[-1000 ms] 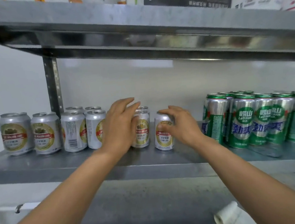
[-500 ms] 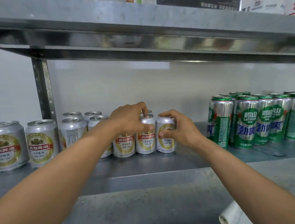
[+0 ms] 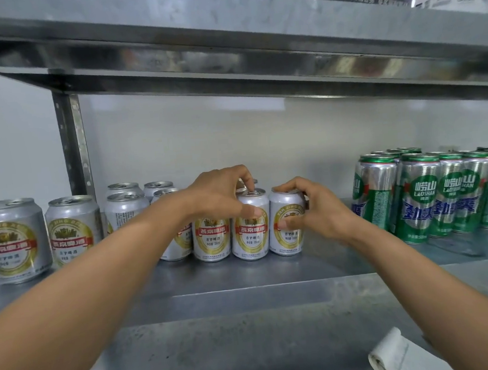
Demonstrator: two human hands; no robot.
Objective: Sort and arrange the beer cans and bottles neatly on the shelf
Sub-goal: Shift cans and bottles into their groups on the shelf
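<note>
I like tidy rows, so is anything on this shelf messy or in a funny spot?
Nothing spilled or tipped. Two silver cans stand alone far left, past the post, apart from the bunch that the left hand and right hand grip. One can beside the post shows its back print. A paper roll lies below.

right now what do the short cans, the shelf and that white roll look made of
The short cans look like thin aluminium, matte silver with printed labels; pull-tab tops show. The shelf seems sheet steel, dull mottled grey, perhaps galvanised, with a folded front edge. The roll is probably paper: white, matte, curled at one end.
</note>
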